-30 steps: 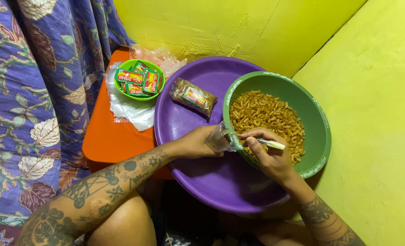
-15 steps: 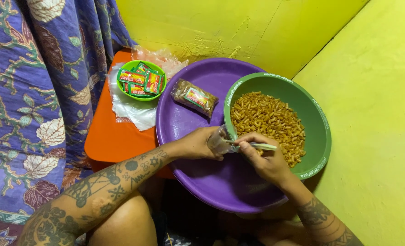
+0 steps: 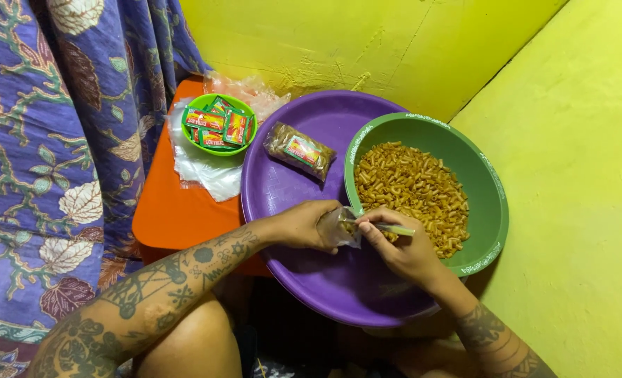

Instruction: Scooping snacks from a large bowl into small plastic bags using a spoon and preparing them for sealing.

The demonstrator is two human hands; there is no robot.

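My left hand [image 3: 302, 224] holds a small clear plastic bag [image 3: 342, 227] at the near rim of a green bowl [image 3: 493, 203] filled with orange-brown macaroni snacks [image 3: 412, 192]. My right hand [image 3: 398, 248] grips a pale spoon [image 3: 394, 229] with its tip at the mouth of the bag. Both hands hover over a large purple basin [image 3: 290, 189]. A sealed packet of snacks [image 3: 299, 150] with a red and green sachet inside lies in the basin's far part.
A small green bowl [image 3: 187, 136] holding several red and green sachets [image 3: 216, 126] sits on an orange stool [image 3: 178, 213], with clear plastic bags [image 3: 209, 171] beside it. Patterned blue cloth [image 3: 59, 140] hangs at the left. Yellow walls [image 3: 577, 175] close the corner.
My right hand has drawn the spoon back from the snacks toward the bag's mouth. The bag and my left hand have barely shifted.
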